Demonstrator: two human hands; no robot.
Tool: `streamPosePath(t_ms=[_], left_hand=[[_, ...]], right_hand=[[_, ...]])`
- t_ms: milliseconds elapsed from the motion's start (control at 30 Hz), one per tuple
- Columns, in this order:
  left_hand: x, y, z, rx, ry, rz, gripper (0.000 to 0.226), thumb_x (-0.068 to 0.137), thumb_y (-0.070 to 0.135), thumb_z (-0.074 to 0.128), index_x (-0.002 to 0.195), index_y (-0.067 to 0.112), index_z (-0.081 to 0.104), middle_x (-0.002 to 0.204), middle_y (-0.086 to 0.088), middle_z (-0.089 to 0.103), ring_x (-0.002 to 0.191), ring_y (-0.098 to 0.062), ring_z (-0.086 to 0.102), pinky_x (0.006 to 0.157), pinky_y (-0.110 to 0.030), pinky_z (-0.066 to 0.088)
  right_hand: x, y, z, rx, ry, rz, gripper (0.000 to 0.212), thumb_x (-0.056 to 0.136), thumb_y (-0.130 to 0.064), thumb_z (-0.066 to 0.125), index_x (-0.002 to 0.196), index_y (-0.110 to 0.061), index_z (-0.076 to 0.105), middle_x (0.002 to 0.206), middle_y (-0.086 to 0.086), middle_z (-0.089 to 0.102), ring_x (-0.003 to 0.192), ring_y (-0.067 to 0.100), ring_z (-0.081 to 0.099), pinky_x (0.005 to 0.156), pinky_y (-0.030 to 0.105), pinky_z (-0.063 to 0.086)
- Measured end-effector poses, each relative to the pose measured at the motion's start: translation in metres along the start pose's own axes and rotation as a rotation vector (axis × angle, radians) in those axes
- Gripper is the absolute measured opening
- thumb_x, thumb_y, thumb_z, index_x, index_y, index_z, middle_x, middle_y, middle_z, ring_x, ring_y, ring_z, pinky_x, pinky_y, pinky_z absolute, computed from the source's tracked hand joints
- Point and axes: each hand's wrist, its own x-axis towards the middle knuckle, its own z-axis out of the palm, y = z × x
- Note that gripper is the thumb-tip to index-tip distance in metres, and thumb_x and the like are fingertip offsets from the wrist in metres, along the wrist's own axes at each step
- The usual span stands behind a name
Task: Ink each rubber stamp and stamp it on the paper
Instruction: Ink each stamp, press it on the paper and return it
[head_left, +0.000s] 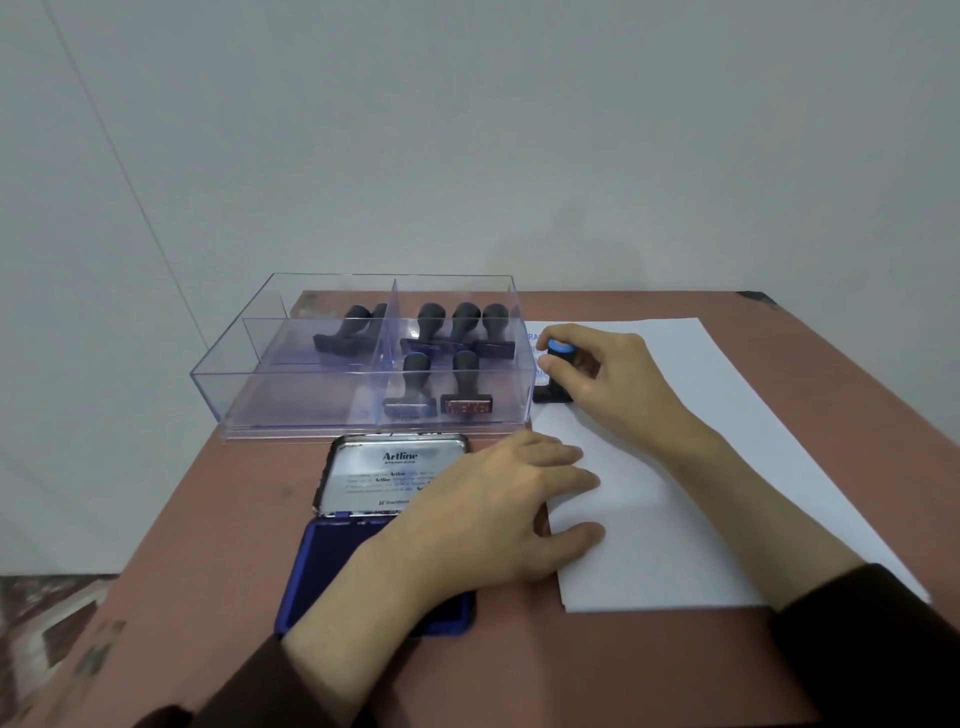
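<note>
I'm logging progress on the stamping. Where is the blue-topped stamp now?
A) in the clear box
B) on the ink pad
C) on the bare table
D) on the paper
D: the right hand grips the blue-topped stamp, its base down on the paper near the far left corner.

ink pad (332, 564) half hidden, lid print (387, 477) illegible

looks like a basic office desk setup tbh: reddish-brown worktop (208, 519) against a plain pale grey wall (519, 130), clear plastic divided box (270, 400) of black-handled rubber stamps (465, 325), open blue ink pad (332, 561), white paper sheet (701, 441).
</note>
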Motion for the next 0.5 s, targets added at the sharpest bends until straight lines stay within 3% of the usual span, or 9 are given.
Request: streamPosePath(t_ms=[233, 500], left_hand=[[0.0001, -0.0001, 0.0004, 0.003, 0.003, 0.003, 0.054, 0.081, 0.056, 0.039, 0.120, 0.025, 0.062, 0.128, 0.003, 0.058, 0.121, -0.014, 0.047, 0.097, -0.032, 0.044], [-0.0002, 0.0006, -0.0008, 0.011, -0.005, -0.001, 0.056, 0.081, 0.057, 0.036, 0.121, 0.025, 0.060, 0.130, 0.005, 0.056, 0.122, -0.013, 0.045, 0.098, -0.031, 0.043]], right_hand=[[-0.0019, 0.0014, 0.0044, -0.039, 0.044, -0.029, 0.005, 0.088, -0.014, 0.061, 0.088, -0.010, 0.063, 0.067, 0.015, 0.059, 0.059, 0.028, 0.048, 0.060, 0.028, 0.042], [-0.0031, 0.0006, 0.0079, -0.077, 0.086, -0.046, 0.007, 0.088, -0.014, 0.062, 0.089, -0.008, 0.064, 0.066, 0.015, 0.060, 0.059, 0.029, 0.050, 0.061, 0.032, 0.045]])
